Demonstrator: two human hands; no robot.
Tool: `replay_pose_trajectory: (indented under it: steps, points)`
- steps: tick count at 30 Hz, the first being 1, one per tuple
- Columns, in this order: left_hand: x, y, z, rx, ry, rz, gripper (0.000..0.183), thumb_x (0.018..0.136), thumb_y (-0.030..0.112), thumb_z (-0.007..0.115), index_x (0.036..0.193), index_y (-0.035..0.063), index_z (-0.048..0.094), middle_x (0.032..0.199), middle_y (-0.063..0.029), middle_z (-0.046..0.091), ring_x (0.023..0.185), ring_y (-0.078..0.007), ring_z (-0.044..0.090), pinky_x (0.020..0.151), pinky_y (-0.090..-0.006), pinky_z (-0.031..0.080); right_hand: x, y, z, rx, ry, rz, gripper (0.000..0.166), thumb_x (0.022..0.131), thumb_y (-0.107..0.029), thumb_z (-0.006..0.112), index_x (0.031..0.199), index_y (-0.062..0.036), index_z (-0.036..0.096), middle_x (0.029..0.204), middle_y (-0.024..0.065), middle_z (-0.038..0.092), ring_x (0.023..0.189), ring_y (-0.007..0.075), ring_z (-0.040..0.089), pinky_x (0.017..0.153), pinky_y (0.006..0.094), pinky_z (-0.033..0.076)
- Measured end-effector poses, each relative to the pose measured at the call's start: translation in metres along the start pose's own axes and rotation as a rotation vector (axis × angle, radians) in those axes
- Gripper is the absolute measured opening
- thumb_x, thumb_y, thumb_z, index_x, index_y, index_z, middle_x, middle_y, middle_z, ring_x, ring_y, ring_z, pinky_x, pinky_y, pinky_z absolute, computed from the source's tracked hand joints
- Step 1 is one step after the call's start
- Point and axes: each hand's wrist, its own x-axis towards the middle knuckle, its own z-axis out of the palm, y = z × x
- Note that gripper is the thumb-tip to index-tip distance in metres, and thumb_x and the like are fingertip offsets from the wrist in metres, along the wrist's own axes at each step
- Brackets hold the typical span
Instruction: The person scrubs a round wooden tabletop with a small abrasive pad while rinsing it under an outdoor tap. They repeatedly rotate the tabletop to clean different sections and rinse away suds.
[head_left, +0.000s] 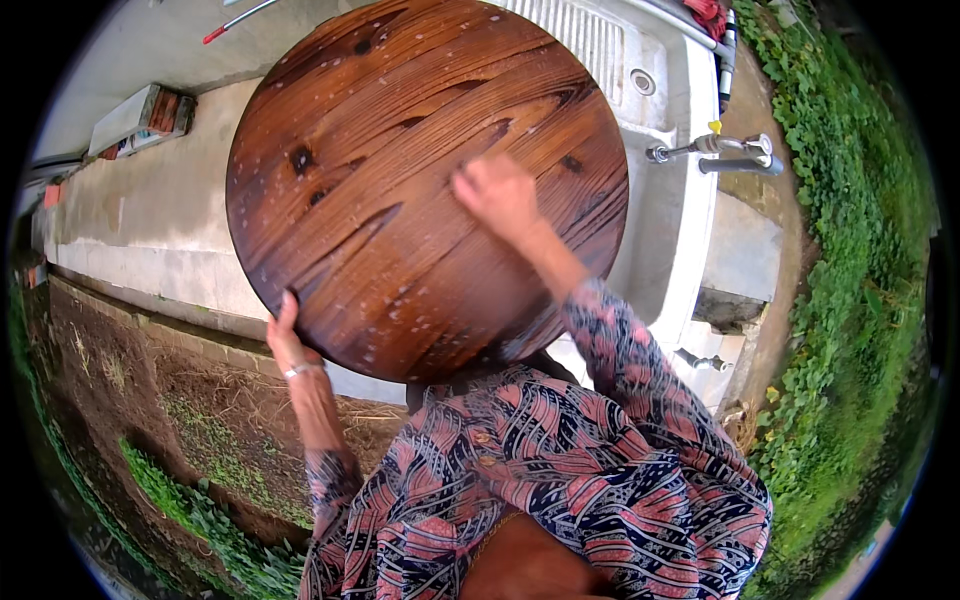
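Observation:
A round wooden tabletop, dark brown with bold grain and knots, lies before me. Wet sheen and whitish flecks, like suds or drops, dot its surface. At its lower left rim, my left hand grips the edge, thumb on top and the other fingers hidden below. My right hand is curled on the upper face, right of the middle, and is blurred. Whether anything is inside its fingers cannot be seen. What bears the tabletop is mostly hidden beneath it.
Right of the tabletop, partly covered, is a white sink with a ribbed washboard and a drain. A metal tap reaches over its side. Green plants grow beyond. At left are a concrete ledge and bare soil.

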Motion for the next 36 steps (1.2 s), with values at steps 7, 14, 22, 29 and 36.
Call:
replay_pose_trajectory:
  steps: [7,14,22,29,36]
  points:
    - [-0.128,-0.100,0.048,-0.276,-0.138,-0.297,0.055,0.070,-0.008,0.074,0.122,0.0002,0.060,0.114,-0.0098,0.067,0.102,-0.0247,0.064,0.096,-0.0420,0.050,0.105,0.158,0.022,-0.305,0.127,0.334,0.027,0.089,-0.033,0.060,0.086,-0.0063,0.060,0.078,0.0139,0.068,0.076,0.0304,0.067,0.066,0.0459,0.055]
    - [-0.140,-0.126,0.039,-0.100,-0.515,-0.620,0.065,0.083,0.003,0.073,0.140,0.0106,0.044,0.136,-0.0067,0.051,0.117,-0.0249,0.056,0.082,-0.0451,0.058,-0.019,-0.010,-0.027,0.041,-0.056,-0.044,0.026,0.087,-0.026,0.062,0.071,-0.0116,0.047,0.062,0.0039,0.051,0.057,0.0169,0.053,0.046,0.0329,0.048]
    - [-0.053,-0.079,0.048,-0.164,-0.276,-0.151,0.030,0.078,-0.002,0.074,0.107,-0.0045,0.068,0.102,-0.0087,0.071,0.090,-0.0194,0.068,0.087,-0.0336,0.053,0.056,0.069,-0.002,-0.087,-0.072,0.279,0.026,0.088,-0.036,0.066,0.086,-0.0111,0.060,0.075,0.0092,0.063,0.072,0.0246,0.063,0.057,0.0413,0.052]
    - [-0.067,-0.062,0.068,-0.102,-0.252,-0.192,0.026,0.071,-0.004,0.078,0.096,-0.0032,0.071,0.098,-0.0090,0.072,0.087,-0.0188,0.068,0.084,-0.0318,0.052,0.105,0.110,0.011,-0.208,0.130,0.219,0.024,0.085,-0.030,0.069,0.080,-0.0088,0.058,0.074,0.0119,0.065,0.068,0.0283,0.064,0.060,0.0444,0.053]
    - [-0.075,-0.085,0.071,-0.203,-0.144,-0.217,0.031,0.070,-0.005,0.078,0.100,-0.0041,0.069,0.100,-0.0100,0.071,0.091,-0.0203,0.067,0.087,-0.0339,0.052,-0.037,-0.029,-0.039,0.080,0.024,-0.187,0.024,0.084,-0.026,0.069,0.073,-0.0131,0.053,0.069,0.0051,0.060,0.065,0.0185,0.060,0.050,0.0347,0.053]
